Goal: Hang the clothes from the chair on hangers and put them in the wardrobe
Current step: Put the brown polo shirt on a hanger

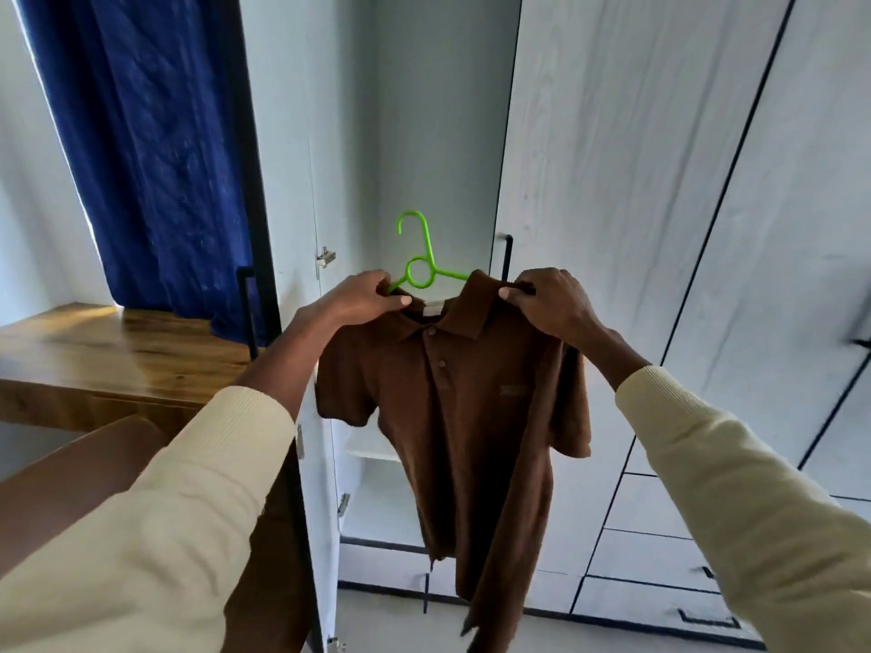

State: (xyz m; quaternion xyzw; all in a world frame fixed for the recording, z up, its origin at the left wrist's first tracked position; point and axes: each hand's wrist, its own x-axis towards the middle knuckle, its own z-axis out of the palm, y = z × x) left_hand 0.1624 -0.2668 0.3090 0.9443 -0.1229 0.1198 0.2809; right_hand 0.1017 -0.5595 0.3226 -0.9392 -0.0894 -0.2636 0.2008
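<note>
A brown polo shirt (471, 417) hangs on a bright green plastic hanger (421, 261), held up in front of the open wardrobe compartment (438, 134). My left hand (365, 296) grips the shirt's left shoulder together with the hanger arm. My right hand (549, 299) pinches the right shoulder by the collar. The hanger's hook points up and touches nothing. No rail shows in the compartment from here.
The open wardrobe door (287, 181) stands to the left, with a black handle. Shut white doors (636, 181) and drawers (660, 549) fill the right. A wooden desk (94, 351) and a blue curtain (151, 157) are at the left. Another brown garment (70, 478) lies under my left arm.
</note>
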